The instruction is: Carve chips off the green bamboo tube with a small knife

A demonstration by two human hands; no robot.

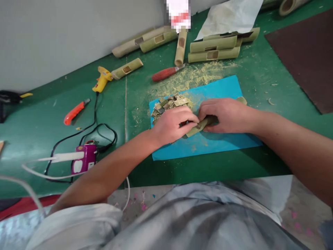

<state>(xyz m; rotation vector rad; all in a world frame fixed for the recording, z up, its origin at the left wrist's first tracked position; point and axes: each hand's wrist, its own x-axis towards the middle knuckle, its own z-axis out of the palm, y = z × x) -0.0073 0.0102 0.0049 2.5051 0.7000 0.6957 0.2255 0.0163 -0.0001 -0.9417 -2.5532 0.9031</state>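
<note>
Over a blue sheet (179, 153), both of my hands meet at a green bamboo tube (194, 131). My right hand (225, 113) wraps over the tube from above, fingers closed around it and hiding most of its length. My left hand (174, 125) is closed at the tube's near left end, thumb and fingertips pinched against it. Between those fingers a small dark gap shows, and its content is unclear. Just beyond my left hand lies a heap of bamboo chips (170, 104). A pale bamboo end (241, 100) peeks out behind my right wrist.
Beyond the sheet lie a red-handled knife (165, 74), sawdust and notched bamboo tubes (214, 54). To the left are a yellow glue gun (102, 80), an orange cutter (75, 113) and a purple power strip (85, 158) with cords. A brown mat (307, 52) covers the right.
</note>
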